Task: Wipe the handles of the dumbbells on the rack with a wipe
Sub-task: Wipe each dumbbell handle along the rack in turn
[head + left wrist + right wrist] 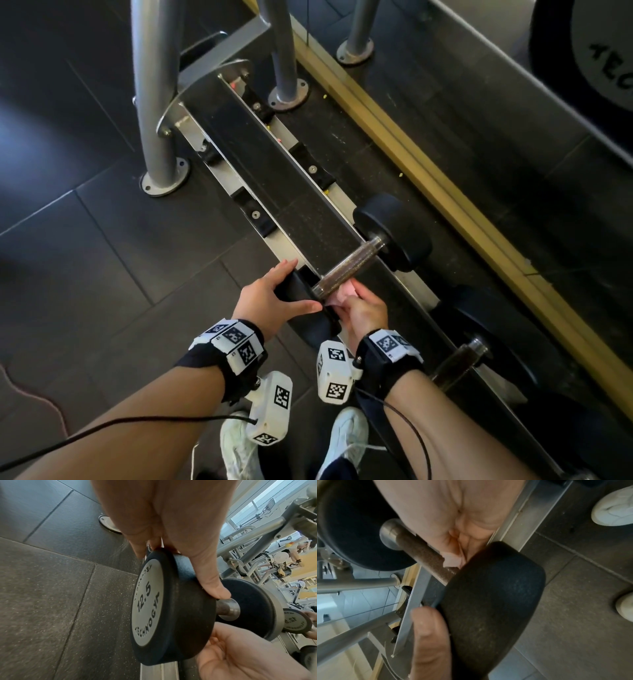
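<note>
A: The floor was dark speckled rubber tile (102,260), and a low grey metal rack (308,219) ran along a mirrored wall. Where was the dumbbell?

B: The black round-headed dumbbell marked 12.5 (171,615) lay across the rack rails, its brown knurled metal handle (349,267) bridging the gap. The pink crumpled wipe (344,294) sat against the near end of that handle, just beside the near head.

A: What could go wrong?

B: I judged the round heads might roll along the rails under a hard stroke, and the small wipe could tear on the knurling or leave the far end unwiped.

A: And the hands?

B: The right hand (363,311) was curled tight around the wipe, pressing it to the handle. The left hand (270,298) was spread wide, fingers and thumb clasping the near head's rim to steady it. A second dumbbell (479,356) rested nearby.
</note>
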A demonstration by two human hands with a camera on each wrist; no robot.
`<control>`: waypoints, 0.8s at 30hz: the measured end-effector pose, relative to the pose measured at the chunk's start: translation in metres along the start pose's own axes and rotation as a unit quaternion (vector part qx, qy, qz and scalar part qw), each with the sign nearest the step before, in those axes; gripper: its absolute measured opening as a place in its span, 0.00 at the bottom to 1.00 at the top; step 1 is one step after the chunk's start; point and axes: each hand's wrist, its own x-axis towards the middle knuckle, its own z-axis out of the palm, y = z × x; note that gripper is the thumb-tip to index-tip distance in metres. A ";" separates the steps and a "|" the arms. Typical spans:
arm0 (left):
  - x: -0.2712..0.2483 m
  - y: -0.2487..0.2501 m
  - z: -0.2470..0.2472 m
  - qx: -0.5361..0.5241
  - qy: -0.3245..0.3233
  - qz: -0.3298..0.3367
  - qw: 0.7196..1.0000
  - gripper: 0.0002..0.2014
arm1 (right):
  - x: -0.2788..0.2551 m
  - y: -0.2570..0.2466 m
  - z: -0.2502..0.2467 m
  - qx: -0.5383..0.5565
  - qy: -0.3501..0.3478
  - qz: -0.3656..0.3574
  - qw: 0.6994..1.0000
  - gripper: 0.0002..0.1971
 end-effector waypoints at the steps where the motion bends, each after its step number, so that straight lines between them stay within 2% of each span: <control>1: 0.000 0.000 0.000 -0.004 -0.001 0.000 1.000 0.47 | -0.001 -0.001 -0.004 0.003 -0.010 -0.001 1.000 0.18; 4: 0.001 0.000 -0.001 0.000 -0.003 0.004 1.000 0.47 | -0.003 -0.004 -0.012 0.006 -0.036 0.014 0.999 0.24; 9: 0.001 0.000 -0.001 0.018 -0.003 0.001 1.000 0.48 | 0.017 -0.004 -0.004 0.045 0.016 0.035 0.998 0.20; 14: 0.001 -0.002 0.000 0.010 0.003 -0.005 1.000 0.48 | 0.014 0.009 0.004 -0.118 0.015 -0.008 0.993 0.21; 16: 0.001 -0.002 0.000 0.012 0.006 -0.002 1.000 0.48 | 0.008 0.008 -0.004 -0.166 -0.002 -0.010 0.986 0.17; 17: 0.001 -0.002 0.000 0.012 0.007 -0.002 1.000 0.48 | 0.009 0.003 -0.006 -0.146 0.005 -0.002 0.989 0.15; 20: 0.000 -0.001 -0.001 0.006 0.000 -0.005 1.000 0.48 | 0.023 -0.020 -0.012 0.055 0.076 0.036 0.995 0.14; 22: 0.001 0.000 -0.001 0.008 -0.006 -0.006 1.000 0.49 | 0.033 -0.037 -0.014 0.145 0.097 0.024 0.984 0.16; 24: 0.001 0.000 -0.001 0.009 -0.007 -0.007 1.000 0.48 | 0.037 -0.040 -0.013 0.190 0.115 -0.007 0.975 0.17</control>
